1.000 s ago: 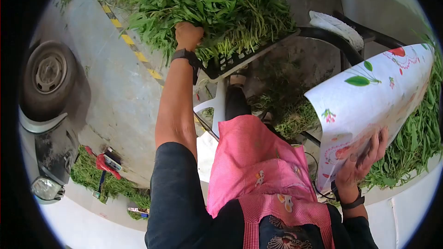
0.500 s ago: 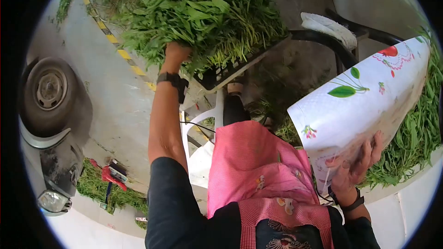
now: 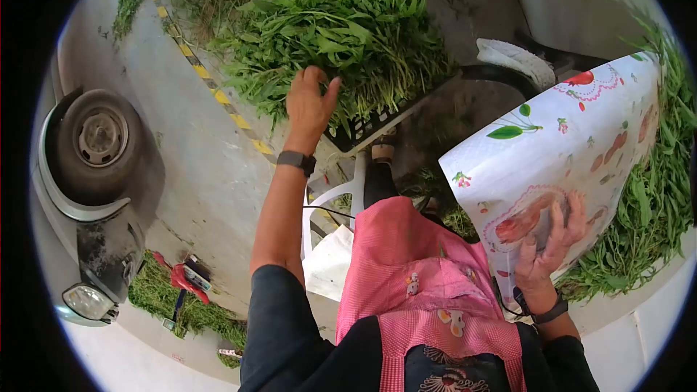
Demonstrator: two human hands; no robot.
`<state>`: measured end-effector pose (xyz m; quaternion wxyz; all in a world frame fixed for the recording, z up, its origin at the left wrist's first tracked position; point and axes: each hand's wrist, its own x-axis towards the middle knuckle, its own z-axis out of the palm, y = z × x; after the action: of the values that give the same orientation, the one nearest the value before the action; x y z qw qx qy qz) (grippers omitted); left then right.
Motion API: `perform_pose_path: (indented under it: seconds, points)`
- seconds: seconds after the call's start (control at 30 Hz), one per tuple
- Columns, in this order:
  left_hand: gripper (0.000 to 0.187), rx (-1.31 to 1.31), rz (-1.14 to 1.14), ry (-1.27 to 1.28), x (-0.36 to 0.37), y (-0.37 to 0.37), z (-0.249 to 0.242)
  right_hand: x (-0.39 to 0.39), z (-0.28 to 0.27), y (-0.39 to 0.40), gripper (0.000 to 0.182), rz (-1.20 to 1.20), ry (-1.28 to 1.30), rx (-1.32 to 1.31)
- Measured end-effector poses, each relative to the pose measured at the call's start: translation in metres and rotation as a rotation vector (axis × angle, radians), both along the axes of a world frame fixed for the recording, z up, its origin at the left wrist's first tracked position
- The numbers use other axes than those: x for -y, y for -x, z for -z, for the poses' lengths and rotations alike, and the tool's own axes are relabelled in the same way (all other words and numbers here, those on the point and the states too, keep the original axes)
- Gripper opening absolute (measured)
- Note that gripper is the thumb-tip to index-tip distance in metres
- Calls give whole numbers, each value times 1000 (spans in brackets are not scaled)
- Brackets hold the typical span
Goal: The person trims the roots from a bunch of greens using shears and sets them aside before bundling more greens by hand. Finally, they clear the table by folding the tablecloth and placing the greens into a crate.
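Observation:
My left hand [image 3: 311, 105] is at the near edge of a thick pile of leafy green stalks [image 3: 327, 40]. Its thumb stands apart from the bent fingers, whose tips meet the leaves, and I see nothing gripped. Under the pile is a black slatted crate [image 3: 374, 127]. On the right, a white sheet [image 3: 501, 160] printed with fruit and leaves lies partly over more leafy greens [image 3: 646, 199]. My right hand [image 3: 548, 247] rests on this sheet with its fingers apart, and a dark shadow shows between thumb and fingers.
A white plastic chair [image 3: 337, 196] stands below the crate. Black tubular bars [image 3: 501, 72] carry a white cloth [image 3: 515, 62]. At left are a vehicle wheel [image 3: 102, 134] and headlight [image 3: 87, 301]. Yellow-black tape [image 3: 210, 80] marks the floor; red gloves [image 3: 181, 279] lie on cut greens.
My left hand has drawn back from inside the pile to its edge, its fingers now visible. My right hand has shifted slightly on the sheet, and its fingers are more bent.

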<state>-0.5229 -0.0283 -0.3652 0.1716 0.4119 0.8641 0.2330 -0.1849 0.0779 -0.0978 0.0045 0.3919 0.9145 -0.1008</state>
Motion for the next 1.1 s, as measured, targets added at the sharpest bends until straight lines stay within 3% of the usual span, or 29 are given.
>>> perform_pose_path:
  seconds: [0.1, 0.17, 0.27, 0.37, 0.4, 0.5, 0.53, 0.57, 0.63, 0.67, 0.83, 0.93, 1.0, 1.1]
  points:
    - [40, 0, -10, -46, -35, 6, 15, 0, 1, -1, 46, -4, -3, -9]
    - [51, 73, 3, 54, -47, 17, 43, 1, -1, -4, 47, 2, 6, 14]
    - [64, 167, -147, 415, -65, 30, 85, 2, 0, -9, 48, 16, 24, 21]
    - [66, 225, -25, 525, -71, 55, 140, 3, 0, -12, 47, 30, 33, 23]
    - [68, 278, -48, 575, -79, 56, 130, 3, -1, -13, 46, 27, 39, 33]
    - [71, 234, 26, 552, -68, 75, 200, 2, -2, -13, 44, 20, 44, 16]
    - [73, 344, -159, 510, -85, 63, 148, 1, -2, -14, 44, 25, 37, 24]
    - [73, 347, -152, 506, -80, 66, 165, 2, -2, -15, 43, 26, 52, 18]
    - [75, 194, 137, 536, -81, 73, 153, 3, -2, -14, 43, 35, 58, 5]
    - [77, 382, -123, 523, -81, 68, 145, 3, -1, -13, 41, 35, 52, -12]
    - [82, 396, -195, 415, -74, 52, 91, 0, 1, -1, 38, 43, -10, -95]
    - [74, 411, -10, 428, -70, 48, 51, 0, -2, 3, 39, 57, -31, -121]
    - [62, 259, 104, 461, -67, 41, 29, -1, -6, 6, 40, 55, -31, -143]
    - [54, 242, 15, 299, -57, 28, -13, -2, -11, 7, 41, 55, -41, -185]
